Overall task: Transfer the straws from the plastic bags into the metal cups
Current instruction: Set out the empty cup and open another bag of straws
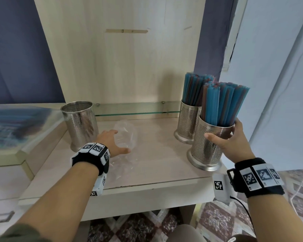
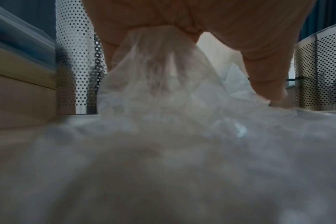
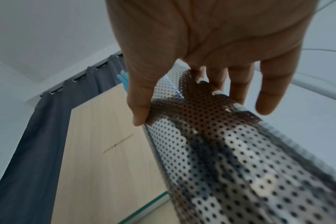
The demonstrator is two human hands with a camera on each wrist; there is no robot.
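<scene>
A crumpled, empty clear plastic bag [image 1: 128, 137] lies mid-table. My left hand [image 1: 119, 141] covers it, and in the left wrist view the plastic bag [image 2: 163, 91] is gathered up into my curled fingers [image 2: 265, 72]. My right hand [image 1: 224, 138] grips the near perforated metal cup [image 1: 206, 151], thumb on its left side and fingers round its right. That cup is packed with blue and brown straws [image 1: 222, 103]. The right wrist view shows this cup [image 3: 240, 166] under my palm. Behind it stands a second cup [image 1: 189, 123], also full of straws [image 1: 194, 88]. An empty cup [image 1: 80, 123] stands at the left.
A blurred bag of blue straws [image 1: 16, 123] lies on the raised ledge at the far left. A low glass rail [image 1: 138, 112] runs along the back of the wooden table [image 1: 164, 163]. The held cup is close to the table's right front corner.
</scene>
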